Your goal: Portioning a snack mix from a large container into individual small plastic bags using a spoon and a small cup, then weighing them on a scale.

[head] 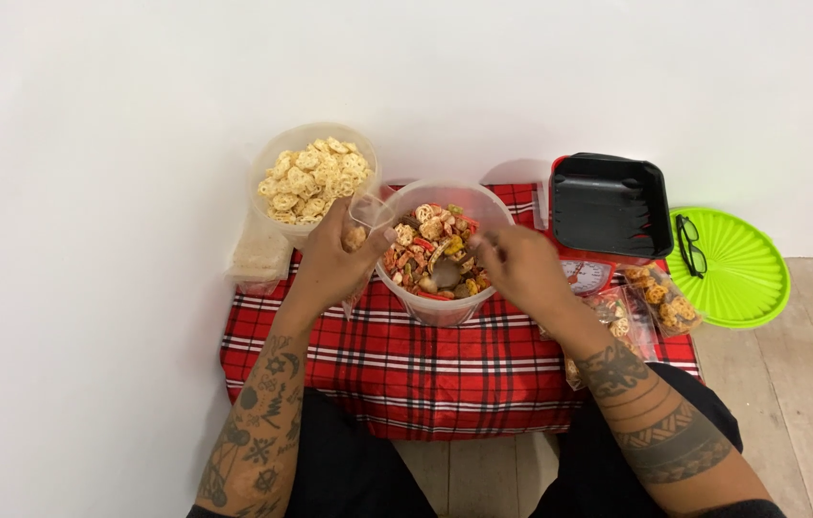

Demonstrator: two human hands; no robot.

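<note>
The left hand (337, 251) is curled around a small clear plastic bag (365, 219), holding its open mouth up against the rim of a big clear tub of mixed snacks (437, 251); a few pale pieces show inside the bag. The right hand (518, 264) reaches over the right side of that same tub, its fingers (485, 247) bent and drawn loosely together just above the orange, red and yellow pieces; it looks blurred, and I cannot tell whether anything is pinched between them. The tub stands at the middle of a low counter covered by a red plaid cloth (425, 369), set against a white wall.

Behind the left hand sits a second clear tub of pale wheel-shaped crackers (312, 177), and just to its left lies a flat packet of whitish crumbs (259, 255). To the right of the mixed tub a black tray (610, 203) rests on a red kitchen scale (587, 275), whose dial shows under the right wrist. Filled snack bags (658, 299) lie beside the scale. On the wooden floor further right is a round green lid (732, 269) with a pair of black glasses (690, 246) on it
</note>
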